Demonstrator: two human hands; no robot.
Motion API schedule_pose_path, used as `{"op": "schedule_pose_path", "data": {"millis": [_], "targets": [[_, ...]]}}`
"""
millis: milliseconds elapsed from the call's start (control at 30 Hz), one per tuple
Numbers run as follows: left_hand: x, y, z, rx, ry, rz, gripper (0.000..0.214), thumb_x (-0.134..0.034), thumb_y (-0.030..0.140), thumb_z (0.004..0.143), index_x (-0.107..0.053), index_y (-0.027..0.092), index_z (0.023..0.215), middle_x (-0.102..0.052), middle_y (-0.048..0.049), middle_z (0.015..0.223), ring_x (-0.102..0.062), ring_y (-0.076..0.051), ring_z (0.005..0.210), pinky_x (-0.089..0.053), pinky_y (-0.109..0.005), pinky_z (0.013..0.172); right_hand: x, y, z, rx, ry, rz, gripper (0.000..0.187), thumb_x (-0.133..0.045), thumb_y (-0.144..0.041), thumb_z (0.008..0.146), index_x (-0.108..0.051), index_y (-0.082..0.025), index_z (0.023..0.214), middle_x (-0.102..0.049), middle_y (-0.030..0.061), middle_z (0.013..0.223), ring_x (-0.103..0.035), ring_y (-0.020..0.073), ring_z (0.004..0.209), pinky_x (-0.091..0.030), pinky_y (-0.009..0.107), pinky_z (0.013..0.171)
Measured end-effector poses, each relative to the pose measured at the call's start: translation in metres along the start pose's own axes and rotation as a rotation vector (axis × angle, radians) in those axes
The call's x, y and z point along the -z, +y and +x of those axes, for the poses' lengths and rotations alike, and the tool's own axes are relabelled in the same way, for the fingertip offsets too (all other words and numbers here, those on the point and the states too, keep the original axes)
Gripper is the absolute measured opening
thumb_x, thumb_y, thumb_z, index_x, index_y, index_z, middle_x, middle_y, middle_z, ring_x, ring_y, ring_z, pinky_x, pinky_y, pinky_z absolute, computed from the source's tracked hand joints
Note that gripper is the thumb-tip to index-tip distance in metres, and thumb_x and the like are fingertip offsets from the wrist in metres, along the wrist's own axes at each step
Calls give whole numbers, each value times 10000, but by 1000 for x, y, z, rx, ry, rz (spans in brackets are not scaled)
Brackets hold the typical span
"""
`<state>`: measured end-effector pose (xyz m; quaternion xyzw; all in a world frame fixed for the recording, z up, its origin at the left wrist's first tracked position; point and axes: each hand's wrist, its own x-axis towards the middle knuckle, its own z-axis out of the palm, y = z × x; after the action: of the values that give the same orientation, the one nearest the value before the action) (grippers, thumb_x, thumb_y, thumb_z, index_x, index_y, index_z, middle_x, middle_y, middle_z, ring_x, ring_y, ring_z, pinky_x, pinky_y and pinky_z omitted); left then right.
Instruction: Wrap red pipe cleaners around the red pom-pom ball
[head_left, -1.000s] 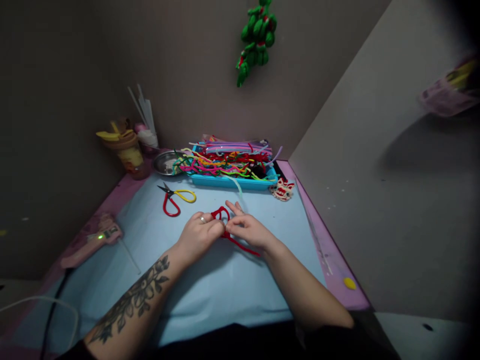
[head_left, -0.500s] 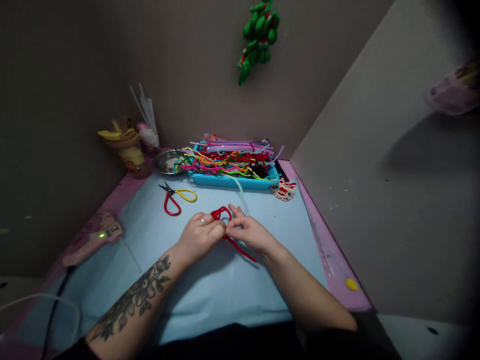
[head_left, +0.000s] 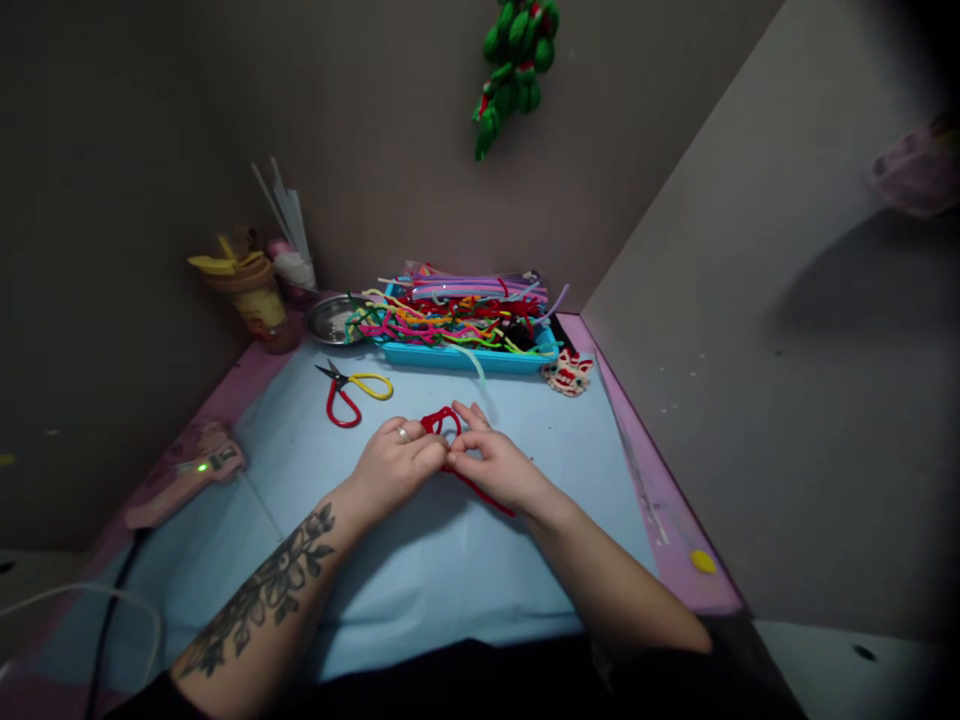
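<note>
Between my two hands is a red pipe cleaner (head_left: 484,493), bent into a loop at the top, with a straight tail running down to the right. My left hand (head_left: 399,460), with a ring on one finger, is closed on its bunched left part. My right hand (head_left: 499,465) pinches the loop's lower right side between thumb and index finger, its other fingers raised. The fingertips of both hands meet below the loop and hide part of the red piece. Beyond my left hand lie scissors (head_left: 346,385) with one red and one yellow handle, blades apart.
A blue tray (head_left: 465,357) heaped with colourful pipe cleaners stands at the back, beside a metal dish (head_left: 322,322) and a decorated cup (head_left: 259,305). A crafted red-and-white face (head_left: 568,374) lies right of the tray. At left rests a pink glue gun (head_left: 187,480) with a lit green light.
Both hands hold nearly the same pose on the red pipe cleaner. Its tail now lies slightly higher, and the whole view has shifted a little.
</note>
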<state>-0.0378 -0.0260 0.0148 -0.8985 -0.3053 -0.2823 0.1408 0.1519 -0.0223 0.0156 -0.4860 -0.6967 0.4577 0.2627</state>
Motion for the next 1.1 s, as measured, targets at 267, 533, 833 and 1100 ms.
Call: {"op": "schedule_pose_path", "data": {"millis": [267, 533, 833, 1100], "targets": [[2, -3, 3, -17, -48, -11, 184, -493, 104, 906, -559, 184, 755, -657, 9, 698, -514, -148, 647, -331, -307, 639, -6, -7, -3, 127, 72, -255, 109, -578, -222, 795, -657, -205, 721, -202, 27, 1587, 55, 308, 1478, -77, 665, 1108], [-1, -4, 0, 76, -44, -60, 196, -483, 89, 884, -585, 183, 746, -637, 2, 654, -534, -149, 644, -354, -302, 648, 4, -8, -4, 122, 67, -261, 169, -589, -361, 837, -702, -235, 835, -313, 57, 1548, -74, 335, 1475, -116, 664, 1112], [-5, 9, 4, 263, 3, -10, 206, -471, 48, 816, -570, 180, 692, -602, -22, 581, -515, -186, 604, -371, -325, 616, -5, -12, -11, 375, 251, -721, 167, -516, -187, 874, -657, -255, 935, -331, 39, 1543, -34, 341, 1476, 93, 726, 1069], [-1, 14, 7, 406, -42, -198, 166, -465, 90, 840, -487, 206, 723, -601, -25, 643, -522, -185, 637, -392, -306, 628, -3, -5, -12, 436, 347, -709, 167, -498, -215, 876, -657, -260, 855, -441, 25, 1469, -132, 312, 1459, 89, 659, 1115]]}}
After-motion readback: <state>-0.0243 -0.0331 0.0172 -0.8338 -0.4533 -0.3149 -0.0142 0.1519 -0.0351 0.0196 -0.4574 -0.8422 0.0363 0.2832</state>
